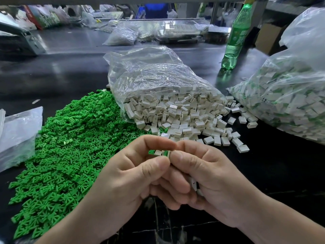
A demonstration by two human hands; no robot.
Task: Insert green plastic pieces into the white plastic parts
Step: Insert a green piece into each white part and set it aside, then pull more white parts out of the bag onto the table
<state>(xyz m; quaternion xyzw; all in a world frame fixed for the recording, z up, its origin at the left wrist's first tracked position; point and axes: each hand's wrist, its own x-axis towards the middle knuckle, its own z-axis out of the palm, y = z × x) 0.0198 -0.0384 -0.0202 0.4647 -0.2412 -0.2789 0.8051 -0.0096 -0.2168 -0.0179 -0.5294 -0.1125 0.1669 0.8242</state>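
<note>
Green plastic piece [165, 152] is seen at the opening of a white plastic part [168, 154]. Both are pinched between thumb and forefinger of the left hand [133, 173] and right hand [207, 176], just in front of the open clear bag [154, 73]. Spare white parts [194, 184] are tucked under curled right fingers [177, 187]. Loose white parts [184, 118] are spilled from the bag mouth. The green pieces pile [70, 141] is heaped left of the bag, a second bag [290, 95] is right of it and a green bottle [235, 37] behind-right, all on the dark counter [70, 67].

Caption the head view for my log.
Left hand and right hand pinch a white part holding a green piece; green heap and white heap behind.
</note>
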